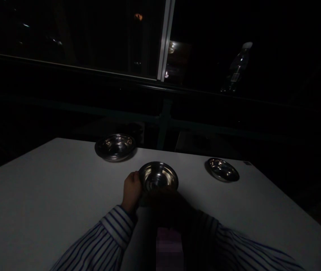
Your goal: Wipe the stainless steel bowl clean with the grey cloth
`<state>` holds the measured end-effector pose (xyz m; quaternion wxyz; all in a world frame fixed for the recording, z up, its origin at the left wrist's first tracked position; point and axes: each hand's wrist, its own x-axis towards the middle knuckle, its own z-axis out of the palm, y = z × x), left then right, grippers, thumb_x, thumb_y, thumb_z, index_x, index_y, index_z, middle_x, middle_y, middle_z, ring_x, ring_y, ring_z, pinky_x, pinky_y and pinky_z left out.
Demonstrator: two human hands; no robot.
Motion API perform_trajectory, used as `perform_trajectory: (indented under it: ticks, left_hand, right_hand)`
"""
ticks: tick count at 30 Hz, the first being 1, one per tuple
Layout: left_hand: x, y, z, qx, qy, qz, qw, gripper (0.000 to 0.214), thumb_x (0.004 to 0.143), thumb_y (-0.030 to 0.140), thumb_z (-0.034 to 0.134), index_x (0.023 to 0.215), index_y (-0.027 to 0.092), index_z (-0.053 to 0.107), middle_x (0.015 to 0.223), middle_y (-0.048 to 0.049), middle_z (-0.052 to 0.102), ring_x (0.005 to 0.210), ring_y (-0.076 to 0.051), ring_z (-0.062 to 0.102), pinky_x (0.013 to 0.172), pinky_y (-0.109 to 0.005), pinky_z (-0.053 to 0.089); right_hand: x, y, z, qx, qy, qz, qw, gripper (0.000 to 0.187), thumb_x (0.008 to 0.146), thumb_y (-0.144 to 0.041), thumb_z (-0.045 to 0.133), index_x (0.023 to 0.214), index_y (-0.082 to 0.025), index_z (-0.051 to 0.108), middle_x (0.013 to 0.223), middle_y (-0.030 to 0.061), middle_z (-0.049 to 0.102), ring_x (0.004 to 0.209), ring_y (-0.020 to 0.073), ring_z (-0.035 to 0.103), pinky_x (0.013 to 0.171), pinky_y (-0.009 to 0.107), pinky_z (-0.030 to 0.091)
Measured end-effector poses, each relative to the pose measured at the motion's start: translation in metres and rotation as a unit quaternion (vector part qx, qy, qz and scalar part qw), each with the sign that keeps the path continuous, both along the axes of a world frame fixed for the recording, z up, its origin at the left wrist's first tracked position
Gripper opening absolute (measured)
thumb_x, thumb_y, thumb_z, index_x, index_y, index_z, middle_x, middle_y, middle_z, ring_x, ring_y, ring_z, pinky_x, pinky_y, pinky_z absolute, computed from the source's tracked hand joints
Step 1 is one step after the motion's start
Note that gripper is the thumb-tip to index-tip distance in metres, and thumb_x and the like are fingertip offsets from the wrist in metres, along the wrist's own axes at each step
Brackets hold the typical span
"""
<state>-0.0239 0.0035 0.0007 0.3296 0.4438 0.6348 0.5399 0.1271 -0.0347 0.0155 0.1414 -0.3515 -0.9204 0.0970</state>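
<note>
Just beyond the shadowed right hand point(167, 203), a round silver metal bowl point(159, 172) is clamped at the rim by the left hand point(132, 189); the right's grip cannot be told. Holding is apparently the step; level support is called for.

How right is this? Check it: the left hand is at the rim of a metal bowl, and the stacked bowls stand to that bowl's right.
Not quite: in the head view, the stacked bowls stand to the left of that metal bowl. The left hand is at its rim.
</note>
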Motion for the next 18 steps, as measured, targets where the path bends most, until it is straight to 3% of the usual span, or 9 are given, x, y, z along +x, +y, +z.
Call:
perform_trajectory:
  ticks: [4, 8, 11, 15, 18]
  left_hand:
    - [-0.003, 0.0, 0.001, -0.007, 0.022, 0.006, 1.0, 0.025, 0.075, 0.034, 0.04, 0.067, 0.017, 0.057, 0.074, -0.011, 0.066, 0.072, -0.022, 0.06, 0.066, -0.032, 0.044]
    - [-0.001, 0.0, 0.001, -0.017, 0.023, 0.0, 1.0, 0.028, 0.076, 0.033, 0.037, 0.073, 0.015, 0.059, 0.076, -0.0116, 0.067, 0.068, -0.021, 0.06, 0.06, -0.031, 0.044]
    - [0.0, -0.001, 0.003, -0.021, 0.032, 0.003, 0.999, 0.028, 0.076, 0.033, 0.037, 0.07, 0.015, 0.058, 0.074, -0.0122, 0.066, 0.068, -0.021, 0.06, 0.061, -0.031, 0.044]
    - [-0.001, -0.001, 0.003, -0.02, 0.048, 0.01, 0.999, 0.028, 0.075, 0.034, 0.039, 0.068, 0.015, 0.057, 0.071, -0.0127, 0.066, 0.067, -0.022, 0.06, 0.062, -0.033, 0.044]
    - [-0.001, 0.0, 0.001, -0.02, 0.049, 0.006, 0.999, 0.029, 0.076, 0.034, 0.037, 0.07, 0.014, 0.058, 0.073, -0.0134, 0.066, 0.066, -0.022, 0.06, 0.059, -0.033, 0.044]
  right_hand:
    - [-0.003, -0.003, -0.01, 0.045, -0.01, 0.008, 0.999, 0.028, 0.087, -0.022, 0.044, 0.11, -0.023, 0.058, 0.111, 0.004, 0.062, 0.105, 0.0197, 0.054, 0.092, 0.035, 0.04]
    - [0.01, -0.002, -0.005, 0.051, -0.037, -0.008, 0.998, 0.028, 0.086, -0.019, 0.043, 0.106, -0.028, 0.06, 0.103, 0.0011, 0.065, 0.097, 0.0187, 0.058, 0.085, 0.033, 0.046]
    - [0.005, -0.003, 0.0, 0.064, -0.05, -0.005, 0.997, 0.027, 0.085, -0.018, 0.044, 0.106, -0.023, 0.061, 0.103, 0.0064, 0.065, 0.097, 0.0214, 0.057, 0.085, 0.037, 0.046]
    - [-0.004, -0.011, -0.003, 0.181, -0.071, 0.026, 0.981, 0.029, 0.087, -0.016, 0.037, 0.106, -0.011, 0.058, 0.102, 0.0142, 0.063, 0.095, 0.0231, 0.057, 0.083, 0.039, 0.046]
    - [0.003, -0.016, -0.012, 0.223, -0.029, -0.001, 0.974, 0.03, 0.087, -0.019, 0.038, 0.109, -0.014, 0.057, 0.105, 0.0118, 0.063, 0.098, 0.0218, 0.056, 0.083, 0.037, 0.047]
